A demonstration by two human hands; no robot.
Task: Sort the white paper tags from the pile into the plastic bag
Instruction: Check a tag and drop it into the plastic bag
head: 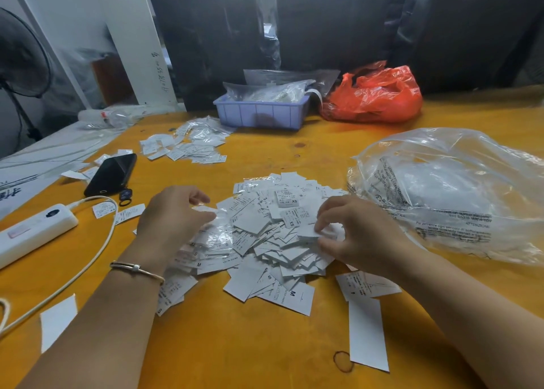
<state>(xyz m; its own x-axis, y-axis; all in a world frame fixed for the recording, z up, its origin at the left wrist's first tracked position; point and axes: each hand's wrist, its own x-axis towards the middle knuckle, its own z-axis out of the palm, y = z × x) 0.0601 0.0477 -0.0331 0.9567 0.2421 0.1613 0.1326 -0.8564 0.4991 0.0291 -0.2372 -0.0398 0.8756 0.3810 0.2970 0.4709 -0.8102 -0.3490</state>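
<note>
Bench (294,344): orange top, carrying everything below.
Plastic bag (450,194): large, clear and crumpled, printed with warning text; it lies on the bench to the right of the pile, just beyond the right hand. Where its mouth opens cannot be told.
Pile (273,235): white paper tags heaped at the centre of the bench between the two hands, marked XS, S, M and XL; some sit in small clear sleeves on the left side.
Key relation: the bag lies to the right of the pile, so the right hand is much the nearer one for carrying tags across; the left would have to reach over the heap.
Left hand (173,215): rests on the left edge of the pile, fingers curled, thumb and fingertips pinching a clear sleeve of tags.
Right hand (350,232): on the right edge of the pile, fingers bent, thumb and fingertips pinching a white tag (309,231) lying in the heap.
Loose tags (368,332): a few strays lie on the bench nearer the person.
</note>
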